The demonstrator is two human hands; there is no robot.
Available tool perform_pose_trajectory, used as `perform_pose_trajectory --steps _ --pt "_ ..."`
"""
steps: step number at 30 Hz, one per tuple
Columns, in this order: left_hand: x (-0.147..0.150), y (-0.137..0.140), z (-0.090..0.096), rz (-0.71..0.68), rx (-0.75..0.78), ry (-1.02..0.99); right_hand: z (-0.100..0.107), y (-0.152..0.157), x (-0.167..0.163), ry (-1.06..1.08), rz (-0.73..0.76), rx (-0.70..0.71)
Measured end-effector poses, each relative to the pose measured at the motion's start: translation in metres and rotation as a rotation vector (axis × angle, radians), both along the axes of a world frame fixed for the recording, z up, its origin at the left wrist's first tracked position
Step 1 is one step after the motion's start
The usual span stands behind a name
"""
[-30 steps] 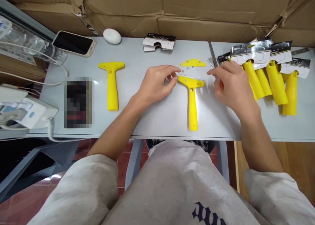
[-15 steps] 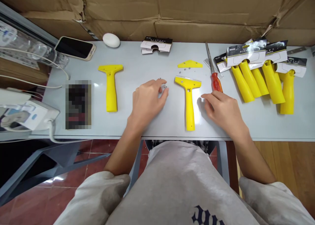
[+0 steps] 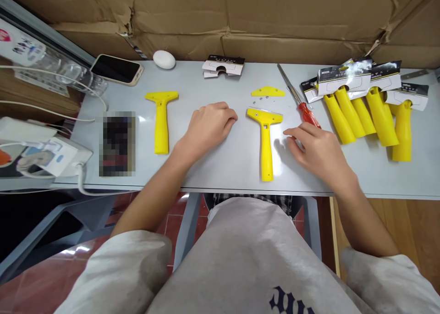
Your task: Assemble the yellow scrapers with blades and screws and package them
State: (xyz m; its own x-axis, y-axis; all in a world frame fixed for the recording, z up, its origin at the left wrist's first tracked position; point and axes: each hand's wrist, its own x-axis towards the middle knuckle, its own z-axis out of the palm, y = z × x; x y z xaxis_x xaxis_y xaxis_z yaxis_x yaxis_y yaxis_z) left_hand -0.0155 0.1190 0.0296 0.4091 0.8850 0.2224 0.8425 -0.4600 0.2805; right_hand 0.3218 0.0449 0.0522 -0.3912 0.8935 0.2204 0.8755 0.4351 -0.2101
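My left hand [image 3: 212, 127] rests on the table left of the middle yellow scraper [image 3: 266, 149], its fingers curled together against the thumb. Whatever lies in those fingertips is hidden. To the scraper's right, my right hand [image 3: 314, 151] hovers low with index finger and thumb apart, gripping nothing visible. Its knuckles are by the red handle of a screwdriver [image 3: 307, 114], which lies slanted with its shaft toward the back. The scraper has a thin blade along its head. A loose yellow cover plate [image 3: 268, 92] lies beyond it, with several tiny metal screws [image 3: 261, 99] between.
Another yellow scraper [image 3: 161, 126] lies at left. Several carded yellow scrapers [image 3: 360, 117] are heaped at right. Folded packaging cards [image 3: 223, 66], a white oval object [image 3: 164, 59] and a phone [image 3: 117, 69] line the back. A power strip [image 3: 74, 156] with cables stands left.
My left hand's fingers have closed, and the two small metal pieces beside them are out of sight. The screwdriver has turned, its tip swinging left. The view has shifted slightly.
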Motion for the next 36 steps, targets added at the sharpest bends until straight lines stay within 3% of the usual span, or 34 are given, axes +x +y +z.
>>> perform_pose_trajectory --steps 8,14,21,28,32,36 --pt "-0.012 0.027 -0.002 -0.071 0.023 0.032 0.037 0.057 -0.002 0.118 0.082 -0.077" --pt "-0.007 0.023 0.015 -0.143 -0.088 0.034 0.041 0.099 -0.007 0.293 0.178 -0.066" --pt "0.004 0.035 0.028 -0.233 -0.155 -0.421 0.015 0.107 -0.016 0.557 0.251 -0.185" --pt "0.056 0.047 0.006 -0.292 -0.363 -0.904 -0.004 0.102 -0.029 0.812 0.173 -0.188" --pt "0.071 0.048 -0.001 -0.279 -0.411 -1.030 -0.003 0.097 -0.030 0.872 0.131 -0.124" --pt "0.070 0.046 0.002 -0.252 -0.446 -1.033 -0.002 0.093 -0.029 0.933 0.160 -0.231"
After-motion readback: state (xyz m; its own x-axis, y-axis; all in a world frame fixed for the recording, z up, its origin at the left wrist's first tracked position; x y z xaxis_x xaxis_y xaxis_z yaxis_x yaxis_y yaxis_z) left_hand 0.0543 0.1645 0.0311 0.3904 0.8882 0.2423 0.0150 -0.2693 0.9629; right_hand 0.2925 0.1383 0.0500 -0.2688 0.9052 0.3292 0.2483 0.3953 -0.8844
